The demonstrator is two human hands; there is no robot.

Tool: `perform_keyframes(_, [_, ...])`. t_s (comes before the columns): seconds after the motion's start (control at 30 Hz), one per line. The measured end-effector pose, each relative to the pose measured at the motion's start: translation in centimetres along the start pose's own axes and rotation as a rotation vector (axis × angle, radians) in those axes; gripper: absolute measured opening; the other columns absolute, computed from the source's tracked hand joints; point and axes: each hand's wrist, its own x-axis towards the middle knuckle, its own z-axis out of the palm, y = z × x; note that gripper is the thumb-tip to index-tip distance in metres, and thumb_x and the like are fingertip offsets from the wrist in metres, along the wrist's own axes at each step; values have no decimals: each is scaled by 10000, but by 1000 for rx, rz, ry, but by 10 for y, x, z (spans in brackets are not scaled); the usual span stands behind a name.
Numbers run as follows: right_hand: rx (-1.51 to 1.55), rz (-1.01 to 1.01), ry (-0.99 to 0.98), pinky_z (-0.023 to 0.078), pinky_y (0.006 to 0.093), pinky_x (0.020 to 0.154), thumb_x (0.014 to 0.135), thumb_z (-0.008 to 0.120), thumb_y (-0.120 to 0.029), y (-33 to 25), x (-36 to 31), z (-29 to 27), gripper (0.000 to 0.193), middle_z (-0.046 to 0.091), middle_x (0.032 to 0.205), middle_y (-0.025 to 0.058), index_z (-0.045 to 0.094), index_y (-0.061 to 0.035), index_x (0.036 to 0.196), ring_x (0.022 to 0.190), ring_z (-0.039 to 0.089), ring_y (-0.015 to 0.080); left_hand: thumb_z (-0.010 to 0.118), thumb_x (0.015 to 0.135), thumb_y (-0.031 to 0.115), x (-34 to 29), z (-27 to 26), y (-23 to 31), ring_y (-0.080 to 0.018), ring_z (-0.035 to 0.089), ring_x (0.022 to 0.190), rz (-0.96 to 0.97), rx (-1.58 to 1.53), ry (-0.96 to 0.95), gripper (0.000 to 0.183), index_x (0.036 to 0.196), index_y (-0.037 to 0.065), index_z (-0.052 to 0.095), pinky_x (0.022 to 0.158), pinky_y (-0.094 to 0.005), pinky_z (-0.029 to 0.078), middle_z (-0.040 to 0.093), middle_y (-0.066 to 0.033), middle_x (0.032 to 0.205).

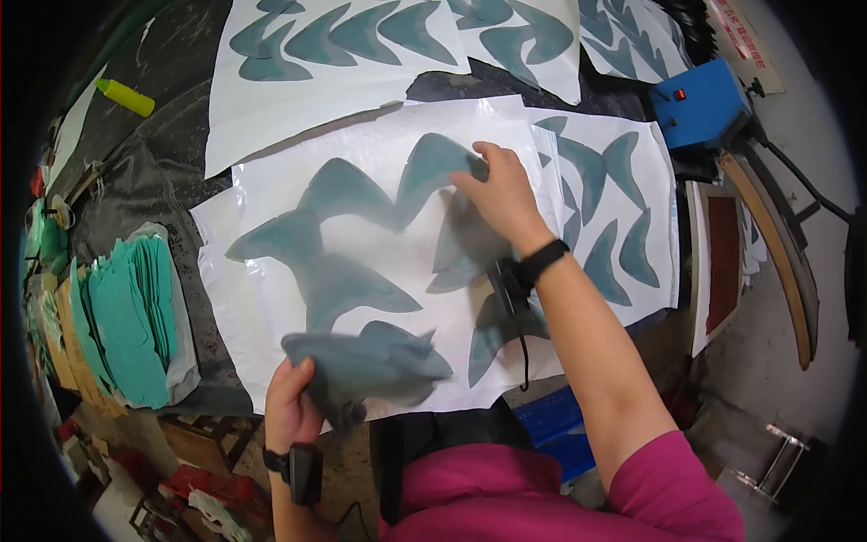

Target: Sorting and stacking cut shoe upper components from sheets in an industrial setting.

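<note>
My left hand (291,397) is closed around a small stack of blue-grey curved cut pieces (370,369), held over the near edge of a white sheet (361,253) and blurred by motion. Further off, my right hand (499,190) has its thumb and fingers at the right end of a crescent-shaped blue-grey piece (432,172) that lies on the sheet. Left of it, more such pieces form a curved row: an arched one (343,187), a pointed one (280,237) and a lower one (357,287). Another piece (465,239) lies partly under my right forearm.
White sheets with similar crescents lie at the back (334,90) and at the right (664,217). On the left stands a stack of green sheets (131,316), with a yellow-green bottle (126,98) beyond. A blue machine (700,104) is at the back right, near a curved wooden bar (781,271).
</note>
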Motion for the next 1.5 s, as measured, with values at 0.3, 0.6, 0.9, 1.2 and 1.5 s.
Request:
perform_keyframes(0.3, [-255, 162, -263, 454, 519, 926, 732, 850, -311, 0, 32, 21, 430, 642, 1123, 135, 662, -101, 1057, 1098, 583, 355, 513, 1072, 351, 95, 28, -16, -327, 598, 1243, -10, -235, 56, 468, 1396, 14, 528, 1071, -484, 473, 613, -148, 1379])
perform_keyframes(0.6, [729, 433, -506, 486, 253, 810, 840, 748, -47, 29, -1, -84, 508, 622, 994, 10, 569, -28, 1315, 912, 587, 97, 480, 1083, 339, 94, 13, -19, -350, 527, 1367, 41, -516, -50, 464, 1435, 37, 510, 1108, -553, 459, 561, -161, 1474])
perform_keyframes(0.9, [-151, 102, -293, 485, 471, 965, 783, 801, -146, 33, -10, -28, 553, 591, 1166, 198, 563, -22, 1266, 1106, 570, 396, 529, 1073, 267, 128, 39, -33, -345, 663, 1181, -29, -341, 65, 367, 1352, 33, 571, 987, -540, 546, 662, -145, 1341])
perform_keyframes(1.2, [-92, -129, -351, 421, 426, 1000, 880, 702, -115, 47, -17, -40, 290, 636, 969, 117, 633, -55, 1155, 982, 603, 305, 542, 1071, 264, 131, 43, -34, -327, 688, 1141, -26, -368, 122, 353, 1340, 37, 578, 952, -522, 573, 679, -141, 1316])
perform_keyframes(1.5, [770, 554, -394, 519, 313, 936, 989, 633, -182, 46, -51, -94, 410, 685, 1193, 107, 563, 28, 1334, 1055, 654, 180, 540, 1074, 245, 134, 32, -40, -326, 655, 1205, 15, -362, 100, 388, 1375, 2, 544, 1022, -480, 554, 647, -165, 1362])
